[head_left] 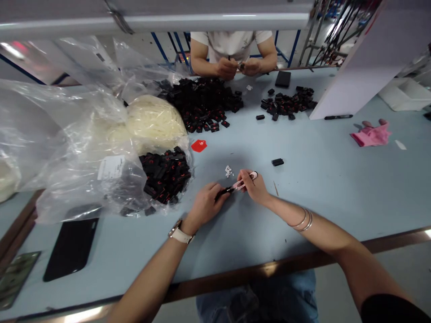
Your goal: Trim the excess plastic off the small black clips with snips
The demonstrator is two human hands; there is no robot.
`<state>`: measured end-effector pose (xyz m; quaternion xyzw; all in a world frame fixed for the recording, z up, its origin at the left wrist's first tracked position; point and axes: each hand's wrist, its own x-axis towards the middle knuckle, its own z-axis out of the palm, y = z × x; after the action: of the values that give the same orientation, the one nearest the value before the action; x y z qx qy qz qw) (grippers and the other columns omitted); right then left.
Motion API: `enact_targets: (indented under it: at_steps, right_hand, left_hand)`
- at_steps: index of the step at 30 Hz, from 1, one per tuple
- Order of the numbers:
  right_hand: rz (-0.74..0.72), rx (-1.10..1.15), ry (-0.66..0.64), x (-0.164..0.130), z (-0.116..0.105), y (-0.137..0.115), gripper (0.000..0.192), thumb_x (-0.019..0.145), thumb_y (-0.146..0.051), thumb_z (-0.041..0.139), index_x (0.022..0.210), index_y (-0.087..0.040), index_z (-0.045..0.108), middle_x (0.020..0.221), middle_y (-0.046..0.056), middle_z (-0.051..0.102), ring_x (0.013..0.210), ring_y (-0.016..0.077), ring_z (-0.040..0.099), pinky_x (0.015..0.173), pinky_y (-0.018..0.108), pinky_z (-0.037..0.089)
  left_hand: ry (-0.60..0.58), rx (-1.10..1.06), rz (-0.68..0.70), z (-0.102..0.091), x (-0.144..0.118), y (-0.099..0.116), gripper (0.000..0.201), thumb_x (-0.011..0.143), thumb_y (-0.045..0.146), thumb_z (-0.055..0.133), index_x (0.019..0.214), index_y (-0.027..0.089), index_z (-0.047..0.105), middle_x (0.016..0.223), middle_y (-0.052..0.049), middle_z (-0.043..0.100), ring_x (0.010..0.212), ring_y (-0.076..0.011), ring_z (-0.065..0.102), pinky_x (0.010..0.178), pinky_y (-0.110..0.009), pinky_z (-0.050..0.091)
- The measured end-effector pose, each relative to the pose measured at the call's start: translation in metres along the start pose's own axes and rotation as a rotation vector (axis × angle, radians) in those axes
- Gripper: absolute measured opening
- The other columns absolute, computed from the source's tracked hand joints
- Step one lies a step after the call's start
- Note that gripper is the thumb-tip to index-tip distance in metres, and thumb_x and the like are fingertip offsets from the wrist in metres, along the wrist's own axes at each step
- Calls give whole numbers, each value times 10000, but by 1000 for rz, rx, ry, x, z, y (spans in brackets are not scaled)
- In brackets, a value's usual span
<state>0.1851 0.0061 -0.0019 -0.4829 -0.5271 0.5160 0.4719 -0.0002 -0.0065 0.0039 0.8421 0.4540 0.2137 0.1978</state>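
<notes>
My left hand [205,204] pinches a small black part [222,193] just above the light blue table [303,197]. My right hand [254,186] grips pink-handled snips [244,181] whose tip meets that black part. A few white scraps [229,171] lie on the table just beyond my hands. One loose black part [278,162] sits to the right of them. At my left, an open clear plastic bag [111,179] holds many black parts with red marks [164,172].
Across the table a person in a white shirt [232,42] works with both hands over a big pile of black parts [202,101]; a smaller pile [288,103] lies beside it. A red tag [199,145], pink cloth [370,134], black phone [70,246] and white cord bundle [153,121] lie around.
</notes>
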Motion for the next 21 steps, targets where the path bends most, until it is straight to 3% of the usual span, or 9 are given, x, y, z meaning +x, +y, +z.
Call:
enact_targets:
  at_steps: [21]
  right_hand:
    - [-8,7,-11,-2,1,-5,545,810,-705,412,644,-192,489,527,-29,494,419,76,457,423,209,357]
  left_hand:
    - [-3,1,-4,1,-1,-2,202,921,295,481,763,180,532,723,-23,524,653,-152,496,584,-267,373]
